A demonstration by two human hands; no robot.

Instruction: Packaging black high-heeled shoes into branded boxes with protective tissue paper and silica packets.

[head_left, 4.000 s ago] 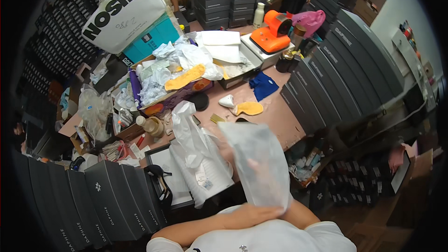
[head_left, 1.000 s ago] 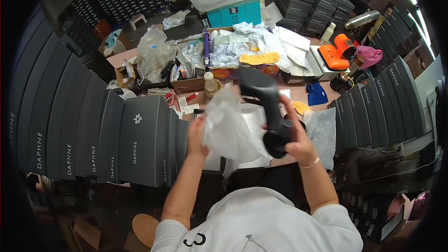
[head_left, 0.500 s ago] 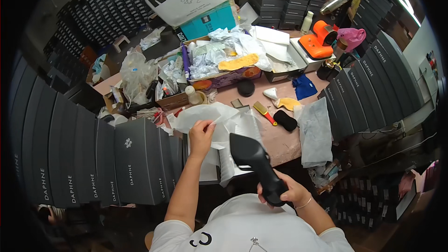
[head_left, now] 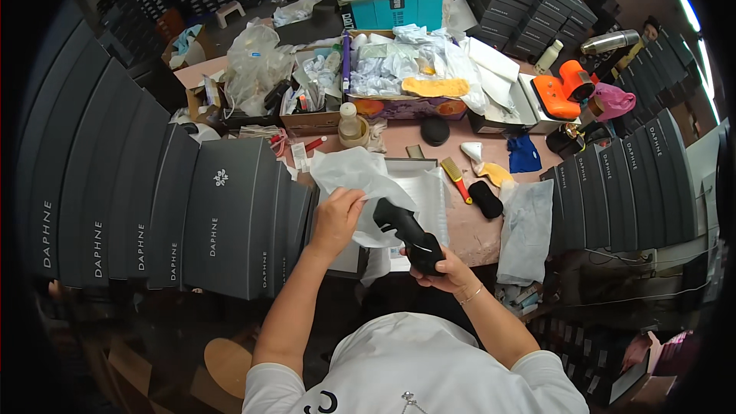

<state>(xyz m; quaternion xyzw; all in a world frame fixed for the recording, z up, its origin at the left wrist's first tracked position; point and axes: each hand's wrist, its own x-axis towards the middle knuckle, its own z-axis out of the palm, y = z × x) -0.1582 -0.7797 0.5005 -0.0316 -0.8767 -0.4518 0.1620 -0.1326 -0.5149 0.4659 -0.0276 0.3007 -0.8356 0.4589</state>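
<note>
Between the thumb and fingers of my left hand (head_left: 336,222) is the edge of a thin sheet of white tissue paper (head_left: 349,171), raised over an open shoebox. A black shoe (head_left: 397,220) is gripped at its near end by my right hand (head_left: 448,272), its far end pointing away to the left against the tissue. Part of that far end is close under the paper, so I cannot tell how much is covered. Beneath both hands, the shoebox (head_left: 435,211) has a white paper lining.
Stacked dark grey shoeboxes (head_left: 230,218) wall in the left side; more boxes (head_left: 640,176) stand at right. Behind are a carton of crumpled paper (head_left: 399,107), an orange device (head_left: 558,98) and a bottle (head_left: 349,119). A red-and-yellow brush (head_left: 455,179) and black pad (head_left: 485,199) lie right of the shoebox.
My right hand has carried the shoe forward and left, up to the tissue paper. The left hand still pinches the sheet. The whole view has shifted a little.
</note>
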